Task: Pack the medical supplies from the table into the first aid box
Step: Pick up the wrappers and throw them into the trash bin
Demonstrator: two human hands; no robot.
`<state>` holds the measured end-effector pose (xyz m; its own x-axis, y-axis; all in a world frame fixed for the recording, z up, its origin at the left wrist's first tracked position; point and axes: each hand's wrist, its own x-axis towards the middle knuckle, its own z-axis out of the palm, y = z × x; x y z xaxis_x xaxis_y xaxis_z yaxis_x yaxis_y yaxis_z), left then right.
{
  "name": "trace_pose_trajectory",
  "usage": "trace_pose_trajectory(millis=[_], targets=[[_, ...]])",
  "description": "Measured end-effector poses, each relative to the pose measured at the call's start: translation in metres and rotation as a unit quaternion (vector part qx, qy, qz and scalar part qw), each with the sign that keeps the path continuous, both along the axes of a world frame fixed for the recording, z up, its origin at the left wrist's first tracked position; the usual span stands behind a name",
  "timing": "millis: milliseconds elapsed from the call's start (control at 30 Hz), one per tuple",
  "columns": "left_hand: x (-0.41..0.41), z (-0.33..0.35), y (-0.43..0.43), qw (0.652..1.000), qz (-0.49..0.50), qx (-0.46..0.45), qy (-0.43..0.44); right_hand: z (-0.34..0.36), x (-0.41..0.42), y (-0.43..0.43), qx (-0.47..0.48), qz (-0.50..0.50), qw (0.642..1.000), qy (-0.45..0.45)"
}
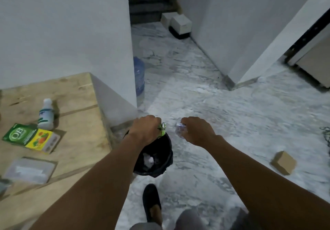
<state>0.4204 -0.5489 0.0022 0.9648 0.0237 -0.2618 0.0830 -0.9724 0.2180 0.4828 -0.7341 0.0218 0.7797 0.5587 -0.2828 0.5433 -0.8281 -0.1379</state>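
Note:
My left hand (145, 129) is closed on a crumpled green wrapper (162, 130), held above a black-lined bin (155, 155) on the floor. My right hand (197, 129) grips a clear plastic wrapper (180, 130) just right of the bin. On the wooden table (78, 140) at left stand a white bottle with a green label (46, 115), a green and yellow box (31, 137) lying flat, and a clear flat packet (30, 170). The first aid box is not in view.
White crumpled waste lies inside the bin. A blue water jug (139, 76) stands by the wall corner. A small cardboard box (283, 162) sits on the marble floor at right. My black shoe (151, 201) is below the bin. White boxes (180, 25) lie down the corridor.

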Motion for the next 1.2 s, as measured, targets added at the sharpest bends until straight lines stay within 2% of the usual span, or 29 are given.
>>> trace_pose_trajectory(millis=[267,567,667,800,867,1033,1200], targets=[[-0.006,-0.079,0.009,0.984,0.148,-0.023,0.099,-0.091,0.040,0.029,-0.029,0.093,0.987,0.129],[0.002,-0.240,0.008,0.954,0.242,-0.019,0.174,-0.263,0.063,0.056,-0.066,0.125,0.976,0.164],[0.014,-0.297,0.010,0.952,0.260,-0.006,0.161,-0.322,0.072,0.067,-0.070,0.117,0.977,0.164],[0.019,-0.364,0.011,0.967,0.229,-0.002,0.107,-0.391,0.080,0.081,-0.066,0.120,0.974,0.183],[0.017,-0.393,0.011,0.968,0.222,0.015,0.118,-0.417,0.080,0.082,-0.077,0.131,0.968,0.200],[0.002,-0.393,-0.007,0.972,0.211,-0.008,0.102,-0.413,0.074,0.069,-0.091,0.111,0.966,0.216],[0.014,-0.296,-0.011,0.965,0.226,-0.026,0.132,-0.322,0.079,0.063,-0.083,0.098,0.972,0.199]])
